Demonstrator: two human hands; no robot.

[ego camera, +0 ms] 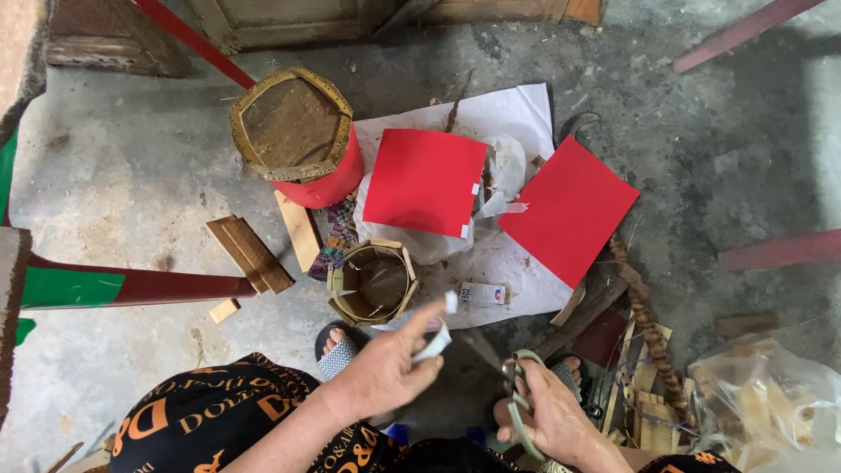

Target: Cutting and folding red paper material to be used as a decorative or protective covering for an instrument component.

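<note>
My left hand (385,368) pinches a small roll of white tape (435,340), with a short strip pulled up at its top. My right hand (547,416) is closed around the pale green handles of a pair of scissors (519,398), whose dark blades point up and to the left toward the tape. Just beyond my hands a small open bamboo frame basket (375,282) stands on the concrete floor. Two red paper sheets lie farther out, one (425,181) over a white plastic bag and one (569,208) to its right on white paper.
A larger bamboo frame wrapped in red (298,136) stands at the back left. Wood slats (254,252) lie to the left, next to a red pole (149,285). A clear bag of wood scraps (771,403) and bamboo strips (648,385) sit at the right. My sandalled foot (337,349) shows below.
</note>
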